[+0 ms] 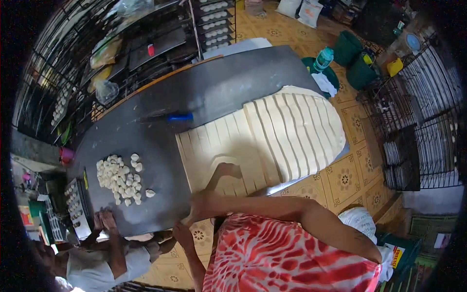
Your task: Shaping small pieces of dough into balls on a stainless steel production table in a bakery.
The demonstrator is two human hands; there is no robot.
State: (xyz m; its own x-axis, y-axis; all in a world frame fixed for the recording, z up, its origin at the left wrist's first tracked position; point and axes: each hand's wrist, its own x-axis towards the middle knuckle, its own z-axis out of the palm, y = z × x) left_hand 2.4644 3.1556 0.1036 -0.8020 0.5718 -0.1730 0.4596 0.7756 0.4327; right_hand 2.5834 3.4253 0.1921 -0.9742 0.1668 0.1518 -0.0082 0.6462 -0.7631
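Observation:
My left hand (183,234) and my right hand (199,205) meet at the near edge of the table. Both look closed and a little blurred; whatever they may hold cannot be made out. Just beyond my right hand lies a wide sheet of pale dough (296,131), cut into long parallel strips. Its left part (219,134) is thinner-looking and partly shaded. A curved fold of dough shows above a brownish shape, perhaps a shadow. On the left of the table, a heap of small dough pieces (116,177) rests, with one piece (150,193) apart.
A blue-handled knife (180,117) lies beyond the dough on the dark table (160,102). At left, another person's hands (106,220) are by a tray (78,209) holding dough pieces. Racks (214,24) stand behind; green bins (362,70) and more racks (413,131) stand right.

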